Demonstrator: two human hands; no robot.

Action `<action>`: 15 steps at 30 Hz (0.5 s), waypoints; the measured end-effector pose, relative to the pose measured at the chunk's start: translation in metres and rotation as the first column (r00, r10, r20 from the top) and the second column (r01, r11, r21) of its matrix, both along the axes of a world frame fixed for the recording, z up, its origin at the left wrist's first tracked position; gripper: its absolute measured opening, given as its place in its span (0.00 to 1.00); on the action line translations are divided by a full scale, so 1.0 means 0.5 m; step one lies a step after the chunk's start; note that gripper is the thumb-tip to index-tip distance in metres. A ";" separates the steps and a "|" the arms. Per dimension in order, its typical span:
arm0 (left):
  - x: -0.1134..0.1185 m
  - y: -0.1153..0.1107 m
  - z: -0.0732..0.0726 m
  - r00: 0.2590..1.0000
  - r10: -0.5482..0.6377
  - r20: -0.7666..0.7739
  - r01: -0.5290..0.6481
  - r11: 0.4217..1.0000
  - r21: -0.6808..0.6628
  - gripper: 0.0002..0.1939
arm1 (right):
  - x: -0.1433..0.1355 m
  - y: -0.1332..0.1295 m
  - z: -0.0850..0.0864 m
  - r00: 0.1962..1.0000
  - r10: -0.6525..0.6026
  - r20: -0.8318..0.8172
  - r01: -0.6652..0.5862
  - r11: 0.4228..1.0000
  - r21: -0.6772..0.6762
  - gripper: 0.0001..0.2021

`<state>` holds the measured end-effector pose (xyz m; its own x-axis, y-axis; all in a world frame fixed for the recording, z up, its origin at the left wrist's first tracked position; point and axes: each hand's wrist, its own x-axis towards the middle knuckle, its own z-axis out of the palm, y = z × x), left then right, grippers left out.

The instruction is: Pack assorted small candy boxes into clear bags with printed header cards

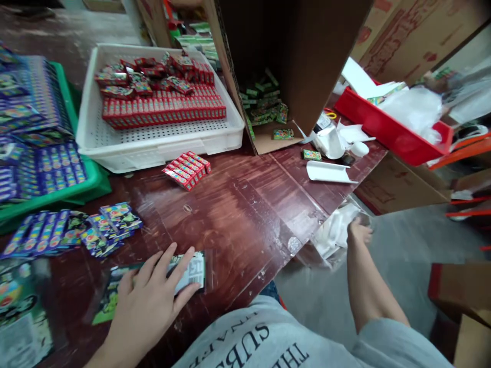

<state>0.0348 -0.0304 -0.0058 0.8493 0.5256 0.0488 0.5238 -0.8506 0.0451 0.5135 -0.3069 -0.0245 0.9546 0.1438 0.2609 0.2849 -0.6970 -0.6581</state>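
My left hand (151, 291) lies with fingers spread on a clear plastic pouch (209, 271) holding a green and black printed card with a white barcode label. Beyond the right table edge, my right hand (359, 232) is closed at the side of a clear plastic bag (333, 232) with whitish contents; motion blurs its fingers. Near my left hand lie several purple candy boxes (44, 232) and purple printed packets (109, 227). A short row of red candy boxes (187, 169) sits farther in on the table.
A white crate (164, 148) holds red boxes; a green crate (97, 181) holds purple ones. An open carton (264, 145) contains green packets. At right stand a red bin (395, 122) and a white curved piece (330, 172). Another filled pouch (25, 312) lies at lower left.
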 end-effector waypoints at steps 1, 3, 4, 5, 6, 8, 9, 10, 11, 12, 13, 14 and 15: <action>-0.003 -0.007 0.006 0.999 0.045 -0.022 -0.045 0.999 0.008 0.30 | 0.012 0.014 0.002 0.999 -0.016 0.036 0.018 0.999 -0.042 0.19; -0.014 -0.016 0.015 0.992 0.113 -0.063 -0.111 0.994 0.023 0.32 | 0.046 0.045 0.015 0.995 -0.006 0.102 0.019 0.993 -0.120 0.18; -0.022 -0.018 0.017 0.988 0.135 -0.080 -0.133 0.991 0.028 0.33 | 0.065 0.062 0.023 0.993 0.034 0.109 -0.015 0.986 -0.165 0.18; -0.029 -0.019 0.019 0.985 0.147 -0.092 -0.145 0.989 0.030 0.32 | 0.085 0.079 0.032 0.991 0.094 0.099 -0.071 0.975 -0.212 0.16; -0.036 -0.018 0.019 0.983 0.156 -0.099 -0.153 0.988 0.030 0.32 | 0.104 0.095 0.040 0.984 0.162 0.074 -0.138 0.956 -0.258 0.14; -0.047 -0.016 0.018 0.983 0.156 -0.100 -0.155 0.988 0.018 0.31 | 0.134 0.124 0.057 0.961 0.276 0.006 -0.259 0.910 -0.325 0.09; -0.050 -0.014 0.017 0.983 0.156 -0.096 -0.155 0.988 0.010 0.30 | 0.144 0.137 0.066 0.951 0.310 -0.023 -0.299 0.890 -0.343 0.08; -0.053 -0.013 0.017 0.984 0.155 -0.089 -0.155 0.988 0.000 0.30 | 0.149 0.149 0.077 0.943 0.329 -0.044 -0.323 0.878 -0.353 0.08; -0.055 -0.012 0.018 0.984 0.156 -0.084 -0.158 0.987 -0.011 0.29 | 0.149 0.161 0.090 0.940 0.337 -0.058 -0.335 0.873 -0.353 0.08; -0.057 -0.012 0.020 0.983 0.162 -0.081 -0.164 0.986 -0.023 0.29 | 0.144 0.172 0.104 0.939 0.337 -0.064 -0.338 0.876 -0.345 0.09; -0.059 -0.013 0.022 0.982 0.168 -0.081 -0.172 0.985 -0.035 0.29 | 0.133 0.184 0.120 0.941 0.332 -0.068 -0.335 0.882 -0.331 0.12; -0.061 -0.015 0.026 0.981 0.178 -0.082 -0.182 0.982 -0.049 0.28 | 0.117 0.197 0.138 0.950 0.308 -0.055 -0.310 0.902 -0.301 0.15; -0.063 -0.017 0.031 0.979 0.187 -0.084 -0.192 0.979 -0.064 0.28 | 0.097 0.213 0.155 0.959 0.281 -0.041 -0.282 0.925 -0.255 0.18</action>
